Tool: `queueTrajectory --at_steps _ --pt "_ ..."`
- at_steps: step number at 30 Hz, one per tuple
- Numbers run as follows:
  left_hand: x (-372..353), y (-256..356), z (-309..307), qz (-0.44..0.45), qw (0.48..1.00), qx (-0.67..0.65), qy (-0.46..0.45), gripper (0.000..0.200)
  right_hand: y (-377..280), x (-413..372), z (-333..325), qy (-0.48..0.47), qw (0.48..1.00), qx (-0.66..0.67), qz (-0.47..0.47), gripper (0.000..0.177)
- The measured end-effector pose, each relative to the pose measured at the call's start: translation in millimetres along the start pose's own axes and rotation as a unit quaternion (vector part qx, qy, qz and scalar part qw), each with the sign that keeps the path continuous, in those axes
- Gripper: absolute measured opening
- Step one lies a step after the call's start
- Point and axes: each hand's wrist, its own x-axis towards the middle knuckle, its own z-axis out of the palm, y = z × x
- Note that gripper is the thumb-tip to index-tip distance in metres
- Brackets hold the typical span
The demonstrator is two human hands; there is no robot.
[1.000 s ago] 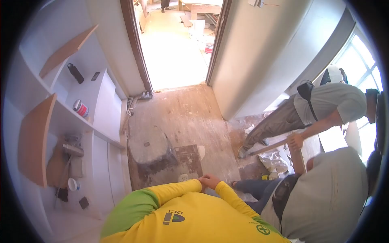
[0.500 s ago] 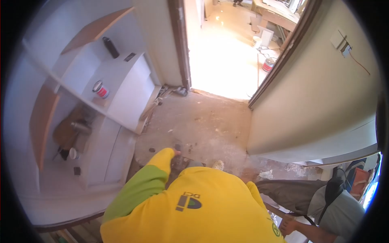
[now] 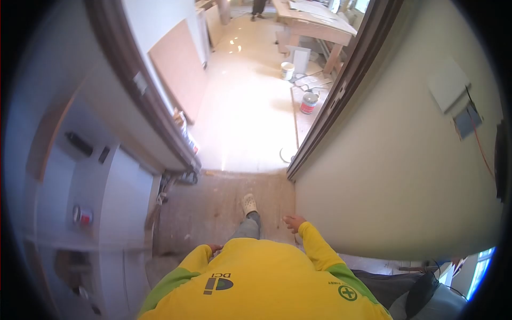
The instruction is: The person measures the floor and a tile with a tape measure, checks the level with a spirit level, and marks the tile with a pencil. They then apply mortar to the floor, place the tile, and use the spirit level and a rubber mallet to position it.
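Note:
My right hand [image 3: 292,223] hangs in front of my right hip, near the cream wall [image 3: 373,192]. Its fingers are loosely apart and hold nothing. My left hand [image 3: 215,248] shows only in small part beside the yellow shirt [image 3: 256,277], and its fingers are too hidden to read. Below, a light perforated clog [image 3: 249,204] is on my forward foot over the dusty brown floor [image 3: 213,213].
A brown door frame [image 3: 314,154] opens onto a bright room with a red-labelled can [image 3: 309,103], a white bucket [image 3: 287,71], a wooden workbench [image 3: 320,26] and a person's legs [image 3: 258,8]. Left stands a white shelf unit [image 3: 125,186]. Wires hang from a wall box [image 3: 468,121]; a dark-clothed person is lower right.
I have moved closer to the doorway, and more of the bright room shows. My right hand and forward foot have come into clear view. My left hand has drawn back toward my body.

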Motion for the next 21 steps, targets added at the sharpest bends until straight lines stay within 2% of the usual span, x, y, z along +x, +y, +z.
queueTrajectory --at_steps 2,3,4,5,6,7,8,9,10,11,12,14,16,17,19,21 --pt "17 42 -68 -0.039 0.996 0.067 0.045 0.072 -1 36 -34 0.027 0.987 -0.151 0.05 0.057" --pt "27 73 -109 -0.053 0.991 0.099 0.075 0.071 20 84 -56 -0.004 0.942 -0.31 0.133 0.055" --pt "36 101 -146 -0.067 0.984 0.127 0.104 0.069 86 129 -74 0.047 0.866 -0.49 -0.086 0.053" --pt "45 115 -170 -0.088 0.976 0.154 0.126 0.068 48 99 -86 -0.009 0.87 -0.492 -0.021 0.053" --pt "66 133 -209 0.019 0.963 0.242 0.116 0.06 16 75 -98 -0.067 0.869 -0.489 0.041 0.053" --pt "92 159 -258 0.125 0.932 0.324 0.103 0.054 54 107 -116 -0.061 0.83 -0.553 -0.045 0.054" --pt "113 182 -297 0.148 0.923 0.327 0.135 0.057 99 147 -136 -0.042 0.777 -0.615 -0.129 0.054" --pt "131 202 -338 0.17 0.914 0.331 0.163 0.06 67 139 -134 -0.039 0.855 -0.515 0.041 0.054" --pt "82 269 -371 0.046 0.97 0.18 0.157 0.06 28 134 -144 -0.037 0.894 -0.392 0.212 0.055" --pt "90 293 -398 0.106 0.96 0.157 0.207 0.063 7 136 -146 -0.021 0.914 -0.328 0.237 0.055" --pt "66 344 -420 0.039 0.981 0.045 0.183 0.061 -10 141 -146 -0.004 0.929 -0.262 0.262 0.055" --pt "72 389 -454 0.094 0.954 -0.224 0.174 0.053 -53 162 -141 -0.025 0.924 -0.305 0.23 0.057" --pt "76 431 -498 0.1 0.953 -0.248 0.143 0.058 -89 197 -133 0.004 0.927 -0.309 0.212 0.062" --pt "83 448 -517 0.113 0.945 -0.283 0.119 0.063 -133 209 -130 -0.044 0.925 -0.328 0.184 0.063" --pt "102 469 -553 0.106 0.95 -0.266 0.127 0.063 -1 430 -102 -0.038 0.91 -0.412 0.027 0.056" --pt "126 483 -592 0.091 0.954 -0.246 0.148 0.058 -78 463 -113 -0.056 0.952 -0.301 -0.021 0.048"
